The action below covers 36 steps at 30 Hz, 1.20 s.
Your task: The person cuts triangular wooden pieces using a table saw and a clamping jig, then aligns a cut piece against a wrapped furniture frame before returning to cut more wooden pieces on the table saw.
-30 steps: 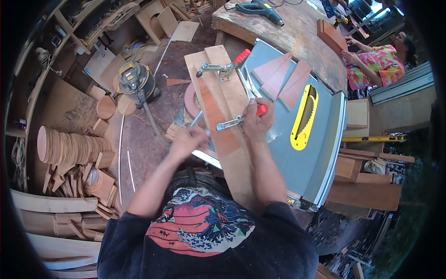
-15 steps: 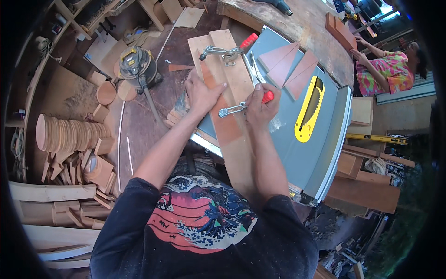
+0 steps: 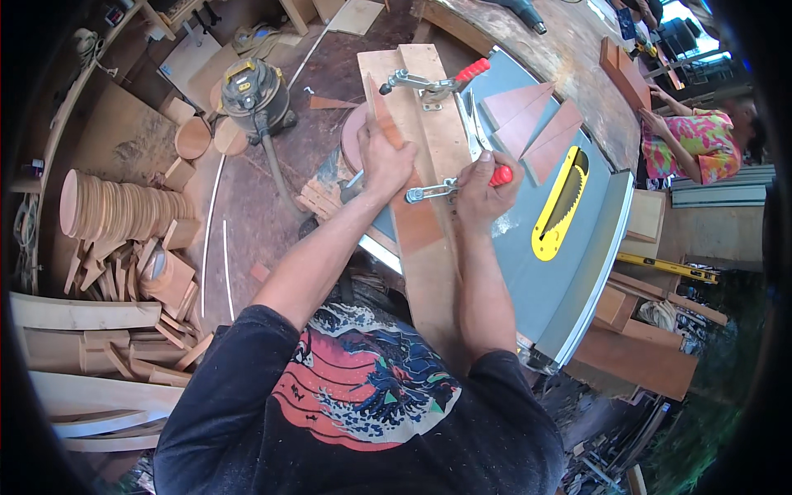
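My left hand [image 3: 388, 165] is wrapped over the left edge of a reddish tapered board [image 3: 417, 227], which lies on a longer pale plywood jig [image 3: 436, 132]. My right hand [image 3: 483, 186] grips the red handle of the lower toggle clamp [image 3: 433, 190] on that jig. A second red-handled toggle clamp [image 3: 429, 82] sits near its far end. Beneath and right of the jig is a grey saw table [image 3: 561, 297] carrying two pairs of pinkish wedges [image 3: 516, 111] and a yellow insert plate [image 3: 544, 239]. A pink disc [image 3: 353, 136] is partly hidden left of the jig.
A shop vacuum [image 3: 256, 99] with a hose stands left, near stacked round wooden discs [image 3: 115, 206] and piled offcuts. A heat gun [image 3: 524, 16] lies on the worn bench [image 3: 577, 49]. At right a co-worker in a colourful shirt [image 3: 693, 144] handles reddish boards [image 3: 623, 74].
My left hand has moved up and right from beside the jig onto the reddish board and closed on it. My right hand stays on the lower clamp handle. The view has shifted slightly.
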Each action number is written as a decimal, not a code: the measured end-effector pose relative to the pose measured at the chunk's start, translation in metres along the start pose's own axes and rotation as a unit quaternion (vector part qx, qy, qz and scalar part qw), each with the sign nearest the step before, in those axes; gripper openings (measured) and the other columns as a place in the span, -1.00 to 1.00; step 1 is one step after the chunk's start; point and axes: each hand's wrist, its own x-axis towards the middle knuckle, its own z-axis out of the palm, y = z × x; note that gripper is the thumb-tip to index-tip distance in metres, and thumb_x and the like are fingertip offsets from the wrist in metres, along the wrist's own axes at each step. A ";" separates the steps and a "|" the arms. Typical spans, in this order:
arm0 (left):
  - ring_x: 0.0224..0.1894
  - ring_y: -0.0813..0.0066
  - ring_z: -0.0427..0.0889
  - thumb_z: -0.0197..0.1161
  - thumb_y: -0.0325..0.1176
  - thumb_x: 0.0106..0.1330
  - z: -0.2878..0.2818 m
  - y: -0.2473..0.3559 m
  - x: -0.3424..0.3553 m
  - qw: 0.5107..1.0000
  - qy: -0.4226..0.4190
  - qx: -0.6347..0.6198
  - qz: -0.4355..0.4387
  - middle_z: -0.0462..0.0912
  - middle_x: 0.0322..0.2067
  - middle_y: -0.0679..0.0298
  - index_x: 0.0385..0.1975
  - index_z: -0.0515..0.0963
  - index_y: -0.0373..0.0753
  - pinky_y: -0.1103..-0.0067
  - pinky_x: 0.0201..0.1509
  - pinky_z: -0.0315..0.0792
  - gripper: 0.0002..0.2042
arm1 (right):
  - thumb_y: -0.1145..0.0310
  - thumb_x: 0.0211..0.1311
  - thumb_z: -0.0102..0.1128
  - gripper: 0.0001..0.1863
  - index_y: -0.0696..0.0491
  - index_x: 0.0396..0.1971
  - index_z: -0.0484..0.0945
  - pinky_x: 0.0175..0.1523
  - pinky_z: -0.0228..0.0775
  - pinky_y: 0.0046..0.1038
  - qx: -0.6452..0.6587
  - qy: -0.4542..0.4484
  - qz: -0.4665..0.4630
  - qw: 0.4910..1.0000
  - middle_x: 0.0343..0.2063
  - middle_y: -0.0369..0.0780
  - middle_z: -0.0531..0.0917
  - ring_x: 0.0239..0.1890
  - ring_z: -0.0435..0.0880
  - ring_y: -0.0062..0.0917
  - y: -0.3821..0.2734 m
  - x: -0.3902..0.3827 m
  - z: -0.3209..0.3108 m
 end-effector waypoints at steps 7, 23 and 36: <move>0.27 -0.24 0.34 0.35 -0.37 0.03 0.000 -0.002 -0.001 1.000 0.001 0.003 0.005 0.31 0.18 -0.32 0.38 0.06 -0.58 0.21 0.43 0.25 -0.10 | 0.50 0.43 0.13 -0.90 0.15 -0.17 0.41 -0.58 0.34 -0.56 0.027 0.010 0.009 1.000 -0.65 -0.28 0.53 -0.68 0.53 -0.67 -0.003 -0.001 0.001; 0.35 -0.27 0.22 0.34 -0.34 0.05 0.000 0.000 0.000 1.000 -0.015 0.002 0.006 0.23 0.26 -0.36 0.39 0.03 -0.59 0.18 0.49 0.14 -0.09 | 0.54 0.47 0.09 -0.89 0.17 -0.14 0.34 -0.62 0.41 -0.55 -0.012 -0.024 -0.036 0.999 -0.64 -0.23 0.49 -0.73 0.48 -0.64 0.005 0.002 -0.005; 0.33 -0.24 0.27 0.36 -0.37 0.04 -0.004 0.002 0.000 1.000 -0.009 -0.012 0.008 0.30 0.22 -0.31 0.38 0.07 -0.55 0.19 0.45 0.20 -0.11 | 0.52 0.42 0.13 -0.88 0.16 -0.17 0.38 -0.61 0.37 -0.56 -0.013 -0.006 -0.021 1.000 -0.66 -0.25 0.51 -0.71 0.51 -0.65 0.008 -0.001 -0.006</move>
